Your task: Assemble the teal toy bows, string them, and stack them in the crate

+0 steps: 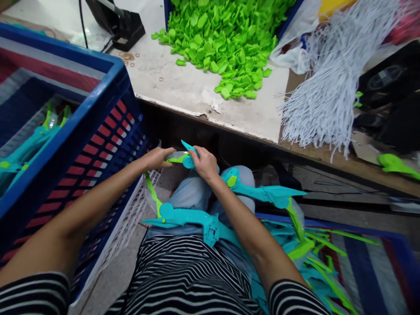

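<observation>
Over my knees I hold a turquoise and green plastic toy part (pixel 188 161) between both hands. My left hand (pixel 156 158) is closed on its green and clear left end. My right hand (pixel 205 165) grips its pointed turquoise end, hiding part of it. Across my lap lies a turquoise bow-shaped toy piece (pixel 190 217) with a green and clear tip bent upward at its left. Beyond my right forearm, a similar turquoise piece (pixel 249 189) carries a green hexagonal cap (pixel 232 180) and a green and clear tip.
Bright green small caps (pixel 226 48) spill onto the worktable (pixel 151 83). White cords (pixel 331 87) hang over its edge at right. A blue crate (pixel 121 78) with similar toy pieces stands at left. Turquoise and green parts (pixel 315 253) lie in a container at lower right.
</observation>
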`<state>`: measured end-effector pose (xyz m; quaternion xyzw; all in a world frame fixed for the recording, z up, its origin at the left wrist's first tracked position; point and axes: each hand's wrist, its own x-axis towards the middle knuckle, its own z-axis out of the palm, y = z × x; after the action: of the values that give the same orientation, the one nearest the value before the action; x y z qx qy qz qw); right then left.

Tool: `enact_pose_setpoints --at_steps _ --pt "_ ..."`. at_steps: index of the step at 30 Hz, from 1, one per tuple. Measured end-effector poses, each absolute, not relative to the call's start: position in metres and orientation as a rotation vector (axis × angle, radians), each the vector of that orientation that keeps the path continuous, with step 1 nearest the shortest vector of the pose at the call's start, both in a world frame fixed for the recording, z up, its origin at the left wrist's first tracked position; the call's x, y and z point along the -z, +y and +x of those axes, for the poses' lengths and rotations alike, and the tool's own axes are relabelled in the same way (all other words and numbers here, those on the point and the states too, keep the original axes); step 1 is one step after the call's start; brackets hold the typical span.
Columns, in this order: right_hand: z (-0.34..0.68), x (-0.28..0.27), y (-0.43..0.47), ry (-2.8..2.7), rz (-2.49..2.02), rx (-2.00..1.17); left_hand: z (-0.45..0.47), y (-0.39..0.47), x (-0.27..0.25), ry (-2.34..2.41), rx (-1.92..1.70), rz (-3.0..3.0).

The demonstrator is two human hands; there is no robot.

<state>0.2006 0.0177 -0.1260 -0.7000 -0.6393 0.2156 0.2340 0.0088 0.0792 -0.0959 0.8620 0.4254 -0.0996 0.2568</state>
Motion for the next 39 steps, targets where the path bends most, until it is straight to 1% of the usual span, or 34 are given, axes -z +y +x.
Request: enact_pose_setpoints --at_steps 2,4,6,7,8,10,13,17,21,28,33,35,39 --pt "0.200 0.130 0.016 -1.814 -1.947 -0.611 0.014 0.064 0.094 1.273 0.204 2.443" --pt "0.204 0.129 0.015 -1.871 -1.917 -0.608 0.024 0.036 0.089 1.345 -0.012 2.514" --pt "0.215 0.121 0.018 -1.887 -1.814 -0.478 0.037 -0.002 0.087 1.259 -0.257 2.509" --pt "0.223 0.115 0.023 -1.870 -1.759 -0.365 0.044 -0.022 0.088 1.125 -0.287 2.488" --pt "0.233 0.107 0.031 -1.835 -1.720 -0.236 0.053 -0.042 0.090 0.976 -0.276 2.454" --pt "0.256 0.089 0.054 -1.742 -1.721 0.000 0.070 -0.078 0.095 0.780 -0.119 2.363" --pt "0.288 0.066 0.101 -1.693 -1.869 0.150 0.094 -0.112 0.105 0.655 0.195 2.316" --pt "0.302 0.055 0.150 -1.759 -2.084 0.135 0.109 -0.124 0.109 0.592 0.390 2.361" --pt "0.291 0.053 0.162 -1.794 -2.177 0.131 0.108 -0.119 0.108 0.533 0.475 2.361" --pt "0.312 0.041 0.122 -1.774 -2.248 0.188 0.102 -0.117 0.116 0.533 0.438 2.344" --pt "0.349 0.040 0.083 -1.729 -2.422 0.175 0.087 -0.132 0.122 0.585 0.180 2.459" --pt "0.358 0.038 0.075 -1.683 -2.441 0.148 0.081 -0.135 0.121 0.579 0.129 2.481" --pt "0.366 0.031 0.067 -1.555 -2.402 0.094 0.082 -0.133 0.118 0.557 0.281 2.454"
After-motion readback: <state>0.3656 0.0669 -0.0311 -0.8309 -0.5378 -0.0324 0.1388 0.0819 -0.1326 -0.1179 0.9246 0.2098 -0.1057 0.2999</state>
